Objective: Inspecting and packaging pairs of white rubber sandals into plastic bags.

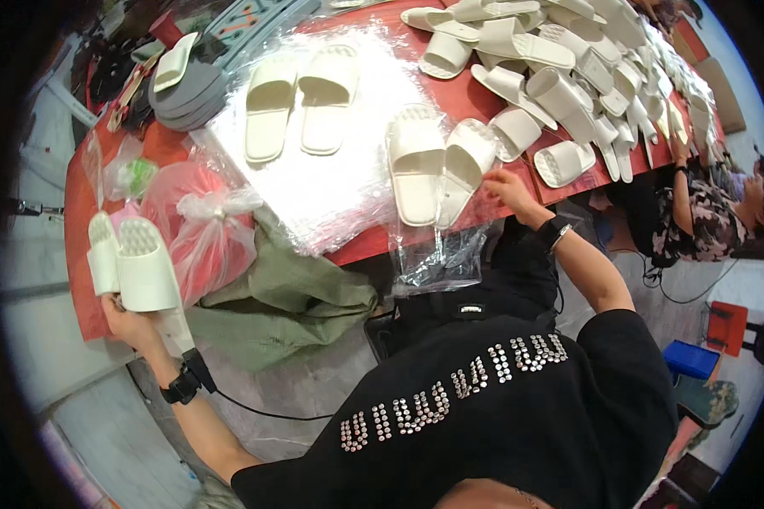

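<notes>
At the table's left edge my left hand (132, 325) is closed around the heel ends of a pair of cream slide slippers (147, 265), held upright with their toes away from me. My right hand (509, 193) is beside a second cream pair (418, 165) that lies in a clear plastic bag (437, 265). Its fingers are loosely bent and apart, at the edge of the right slipper. The loose end of that bag hangs over the table's front edge. A third pair (301, 106) lies on a stack of clear plastic bags (314, 191).
A heap of loose cream slippers (560, 72) covers the red table's (369, 248) far right. Left of the bag stack are a tied pink plastic bag (199, 225) and dark grey slippers (187, 97). Green cloth (280, 297) hangs below. Another person's arm (681, 195) is at the right.
</notes>
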The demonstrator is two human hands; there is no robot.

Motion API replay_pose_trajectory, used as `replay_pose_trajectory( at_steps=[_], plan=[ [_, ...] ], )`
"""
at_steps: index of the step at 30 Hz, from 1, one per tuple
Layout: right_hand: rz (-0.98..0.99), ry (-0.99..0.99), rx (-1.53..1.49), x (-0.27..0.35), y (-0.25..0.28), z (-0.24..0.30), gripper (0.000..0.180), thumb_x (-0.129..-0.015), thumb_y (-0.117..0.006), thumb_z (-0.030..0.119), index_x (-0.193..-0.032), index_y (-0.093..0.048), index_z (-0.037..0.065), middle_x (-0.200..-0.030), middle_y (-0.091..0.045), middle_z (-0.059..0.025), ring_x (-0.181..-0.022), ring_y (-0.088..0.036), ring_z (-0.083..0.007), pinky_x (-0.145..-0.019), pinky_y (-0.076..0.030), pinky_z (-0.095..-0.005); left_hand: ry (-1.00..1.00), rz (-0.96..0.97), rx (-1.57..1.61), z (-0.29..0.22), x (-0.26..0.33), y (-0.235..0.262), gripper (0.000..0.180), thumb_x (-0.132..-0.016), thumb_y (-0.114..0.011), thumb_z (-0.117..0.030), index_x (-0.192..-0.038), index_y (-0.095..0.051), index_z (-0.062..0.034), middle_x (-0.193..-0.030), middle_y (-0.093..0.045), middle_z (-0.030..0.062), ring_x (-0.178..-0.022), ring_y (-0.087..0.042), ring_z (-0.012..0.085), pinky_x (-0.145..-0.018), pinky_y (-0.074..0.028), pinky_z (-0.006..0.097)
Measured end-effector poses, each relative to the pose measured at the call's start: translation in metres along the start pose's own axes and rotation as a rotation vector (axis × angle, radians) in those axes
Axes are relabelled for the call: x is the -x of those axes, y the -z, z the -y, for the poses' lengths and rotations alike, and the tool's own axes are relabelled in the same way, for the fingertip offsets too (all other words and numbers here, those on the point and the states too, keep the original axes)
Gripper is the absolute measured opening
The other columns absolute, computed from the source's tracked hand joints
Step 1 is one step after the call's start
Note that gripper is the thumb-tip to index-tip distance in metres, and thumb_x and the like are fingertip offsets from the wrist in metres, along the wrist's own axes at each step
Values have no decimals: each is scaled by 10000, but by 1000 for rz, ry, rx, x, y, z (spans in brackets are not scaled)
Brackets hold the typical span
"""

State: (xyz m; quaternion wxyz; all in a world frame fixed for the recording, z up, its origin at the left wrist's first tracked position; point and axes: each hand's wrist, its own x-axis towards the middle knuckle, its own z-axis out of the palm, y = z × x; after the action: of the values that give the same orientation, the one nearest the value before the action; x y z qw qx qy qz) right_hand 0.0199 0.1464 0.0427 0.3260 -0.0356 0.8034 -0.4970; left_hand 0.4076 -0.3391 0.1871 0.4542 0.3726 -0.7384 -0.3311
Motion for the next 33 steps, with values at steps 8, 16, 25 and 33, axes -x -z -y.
replay_pose_trajectory(
  at_steps=[8, 16, 25, 33],
  plan=[
    [29, 163, 134, 11, -22, -21, 365, -787, -548, 170, -1101, -489, -5, -819, -564, -74, -667, -533, -143, -619, -439, -263, -394, 383, -214, -51, 14, -193, 125, -703, -547, -73, -801, -504, -8, -739, -523, 143, -700, -519, 242, -623, -388, 314],
    [-92, 251, 231, 6, 7, -52, 324, -758, -570, 192, -1026, -527, 15, -867, -568, -117, -734, -561, -197, -672, -446, -301, -294, 434, -658, -14, 5, -280, 172, -707, -431, -44, -857, -517, -39, -875, -561, 137, -833, -530, 330, -693, -404, 398],
    [-186, 295, 210, 15, -7, -50, 455, -763, -595, 248, -1117, -436, 11, -993, -487, -137, -881, -519, -257, -735, -423, -331, -161, 374, -727, -15, 30, -294, 446, -711, -453, -28, -1156, -426, -32, -1124, -449, 163, -987, -485, 311, -813, -401, 369],
    [347, 1093, 769, 89, -39, -17, 567, -677, -641, 376, -1152, -451, 131, -1078, -463, -73, -976, -454, -241, -803, -335, -374, 210, 2080, 467, -144, 200, -254, 196, -718, -455, 40, -864, -583, 18, -883, -596, 92, -871, -547, 171, -800, -417, 287]
  ],
)
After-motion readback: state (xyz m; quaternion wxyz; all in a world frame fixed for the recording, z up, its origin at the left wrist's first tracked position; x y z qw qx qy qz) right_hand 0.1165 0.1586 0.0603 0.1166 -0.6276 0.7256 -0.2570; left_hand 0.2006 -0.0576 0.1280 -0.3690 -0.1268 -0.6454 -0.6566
